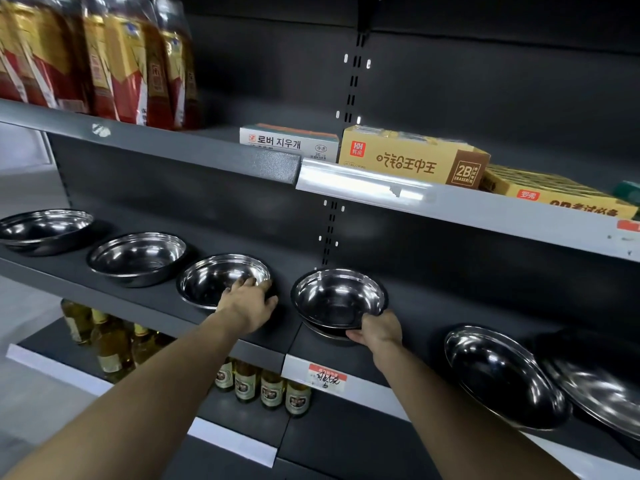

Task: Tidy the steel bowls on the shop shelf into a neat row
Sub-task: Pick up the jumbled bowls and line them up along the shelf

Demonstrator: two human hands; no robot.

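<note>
1. Two bare forearms reach in from the bottom edge toward the middle shelf (145, 299).
2. Right hand (377, 330): its fingers curl under the near rim of the fourth bowl (337, 297) and grip it; that bowl seems to sit on another, though the lower one is mostly hidden.
3. Left hand (250, 301): its fingers hook over the right rim of the third bowl (221, 280) and hold it.
4. Six steel bowls spread along the shelf, spaced unevenly: the first bowl (45, 230) is cut off at the left edge, the second bowl (138, 258) stands apart, the fifth bowl (502, 375) tilts, and the sixth bowl (602, 393) is cut off at the right.
5. Below the fourth bowl a red-and-white price tag (327, 377) carries handwriting too blurred to read.
6. Underneath, glass bottles (263, 386) stand with unreadable labels.
7. Above, a white box (289, 143) shows "로버 지우개" and "36"; beside it a tan box (412, 157) reads "2B ERASER".
8. Farthest up left, red-and-gold bottles (114, 60) are blurred.
</note>
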